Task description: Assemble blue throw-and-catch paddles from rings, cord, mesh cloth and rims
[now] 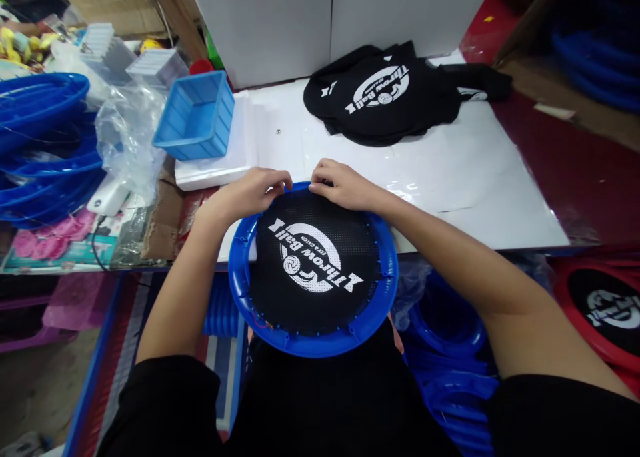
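A round blue plastic ring leans between my body and the table edge, with a black mesh printed "Throw Ball" across its middle. Small pegs around the ring catch the edge of the mesh. At the far rim, my left hand is closed, its bent fingers pinching the mesh edge. Just right of it, my right hand also pinches that edge with thumb and fingers together. Its fingertips partly cover the rim. A reddish thread shows near the ring's lower left.
Loose black printed mesh pieces lie on the white tabletop. A blue plastic bin stands at left, beside clear plastic bags and stacked blue rings. White cartons rise behind. A red ring sits low at right.
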Demonstrator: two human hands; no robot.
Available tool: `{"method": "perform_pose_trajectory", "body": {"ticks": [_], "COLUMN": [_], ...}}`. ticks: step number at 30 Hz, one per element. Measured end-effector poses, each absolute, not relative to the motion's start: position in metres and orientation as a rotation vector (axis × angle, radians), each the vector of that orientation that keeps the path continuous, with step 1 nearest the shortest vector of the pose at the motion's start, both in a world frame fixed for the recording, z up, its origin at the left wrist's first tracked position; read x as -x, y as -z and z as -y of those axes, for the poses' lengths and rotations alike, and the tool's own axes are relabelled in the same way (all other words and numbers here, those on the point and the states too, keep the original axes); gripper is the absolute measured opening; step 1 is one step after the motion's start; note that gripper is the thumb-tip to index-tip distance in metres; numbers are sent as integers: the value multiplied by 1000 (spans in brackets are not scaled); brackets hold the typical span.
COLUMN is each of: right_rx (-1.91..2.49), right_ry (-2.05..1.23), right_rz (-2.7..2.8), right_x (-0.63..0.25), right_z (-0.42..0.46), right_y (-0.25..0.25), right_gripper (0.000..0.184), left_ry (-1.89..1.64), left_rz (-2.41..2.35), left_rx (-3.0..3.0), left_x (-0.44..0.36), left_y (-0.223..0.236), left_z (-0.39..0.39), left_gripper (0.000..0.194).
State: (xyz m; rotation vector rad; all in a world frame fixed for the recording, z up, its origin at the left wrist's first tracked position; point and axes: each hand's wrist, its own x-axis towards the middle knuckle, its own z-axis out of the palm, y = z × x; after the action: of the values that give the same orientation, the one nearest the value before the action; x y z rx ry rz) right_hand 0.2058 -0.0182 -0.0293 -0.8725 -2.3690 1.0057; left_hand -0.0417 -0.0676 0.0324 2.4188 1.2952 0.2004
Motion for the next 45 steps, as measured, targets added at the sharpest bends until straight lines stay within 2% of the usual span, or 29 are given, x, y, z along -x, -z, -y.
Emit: {"method": "perform_pose_trajectory", "body": {"ticks": [7,15,25,36,45], "right_rx": [867,916,998,902,720], "right_ry": [-930,-936,-1033,-1248,-1295], "right_rz": [2366,2347,2312,2372,2460], "right_x": [-204,-203,-204,-227,-237], "right_z": [21,20,18,9,3], "right_y": [33,32,27,10,10], "right_gripper": [16,15,7,29,26], "left_ry": [-66,-221,-217,-337,-250], "left_rz": [-1264,-1243,-1294,-1456,-1212], "left_rx": [-2476,-2461,-2480,-2411,-2433], "left_x": [38,42,38,12,-6], "left_y": [-36,-26,-18,-17,-12], "left_z": [62,63,63,92,60], "left_gripper": [31,25,23,28,23]}}
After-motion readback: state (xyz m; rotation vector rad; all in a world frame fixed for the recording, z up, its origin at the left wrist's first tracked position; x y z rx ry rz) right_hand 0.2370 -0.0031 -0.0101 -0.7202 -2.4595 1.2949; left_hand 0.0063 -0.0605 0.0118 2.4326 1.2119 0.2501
